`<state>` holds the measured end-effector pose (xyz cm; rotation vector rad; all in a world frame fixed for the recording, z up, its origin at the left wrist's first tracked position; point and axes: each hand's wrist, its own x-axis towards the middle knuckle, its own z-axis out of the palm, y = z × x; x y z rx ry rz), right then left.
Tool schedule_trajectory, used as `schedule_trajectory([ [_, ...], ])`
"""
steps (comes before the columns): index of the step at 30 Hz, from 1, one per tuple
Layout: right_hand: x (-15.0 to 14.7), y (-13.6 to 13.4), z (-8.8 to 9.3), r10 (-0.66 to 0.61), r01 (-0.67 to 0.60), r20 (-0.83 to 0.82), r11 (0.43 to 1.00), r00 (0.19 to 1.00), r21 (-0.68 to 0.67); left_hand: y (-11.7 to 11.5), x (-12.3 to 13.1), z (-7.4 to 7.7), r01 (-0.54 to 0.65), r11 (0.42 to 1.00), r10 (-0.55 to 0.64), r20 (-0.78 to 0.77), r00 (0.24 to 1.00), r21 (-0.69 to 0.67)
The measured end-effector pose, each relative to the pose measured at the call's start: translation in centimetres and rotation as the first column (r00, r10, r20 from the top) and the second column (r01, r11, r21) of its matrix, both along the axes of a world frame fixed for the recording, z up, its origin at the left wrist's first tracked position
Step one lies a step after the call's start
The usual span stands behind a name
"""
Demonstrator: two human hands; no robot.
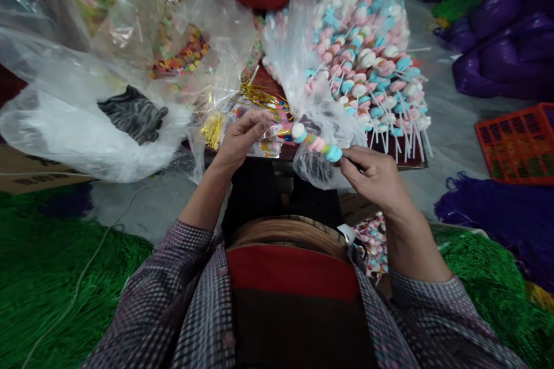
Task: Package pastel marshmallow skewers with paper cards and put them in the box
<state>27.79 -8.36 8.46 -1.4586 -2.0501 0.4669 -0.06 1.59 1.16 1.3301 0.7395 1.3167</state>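
The right hand (371,176) is curled firmly around the hidden lower end of a skewer of pastel blue, green, pink, orange and white soft-looking sweets (318,145), held tilted above the front edge of the dark red-brown surface (273,79), its white tip towards the left hand (242,135). The left hand is partly closed, thumb and fingertips pinching what appears to be a clear, glossy plastic sleeve (276,130) (blur prevents confirming whether its mouth is parted). No contact between white tip and sleeve can be established. Principal risk: an off-centre approach could snag the film, split it or dent the sweets. A loose grip could let the skewer turn or fall between surface and lap. The crumpled clear plastic bag (311,168) just behind and below the skewer could catch on it. Shiny gold ties (212,131) lie near the left hand and could be swept aside by a careless wrist. To the right, a heap of similar skewers with white sticks (367,78) overhangs the edge; a knock could dislodge some.
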Motion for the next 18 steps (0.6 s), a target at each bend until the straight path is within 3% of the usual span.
schedule_trajectory([
  [5, 0.4, 0.1, -0.4, -0.116, 0.119, -0.07, 0.992, 0.991, 0.048, -0.4, -0.3, 0.4, 0.027, 0.997, -0.025, -0.028, 0.999, 0.076],
  [8, 0.5, -0.2, -0.3, -0.161, 0.164, -0.141, 0.987, 0.977, 0.005, -0.4, -0.2, 0.5, 0.06, 0.994, -0.058, -0.027, 0.998, 0.097],
  [11, 0.7, -0.6, 0.1, -0.172, 0.166, -0.206, 0.985, 0.963, -0.046, -0.4, 0.2, 0.7, 0.02, 0.994, -0.02, -0.001, 1.0, 0.106],
  [18, 1.0, -1.0, 0.2, -0.155, 0.186, -0.176, 0.967, 0.972, 0.177, -0.6, 0.5, 0.6, 0.014, 1.0, -0.014, 0.065, 0.998, -0.013],
])
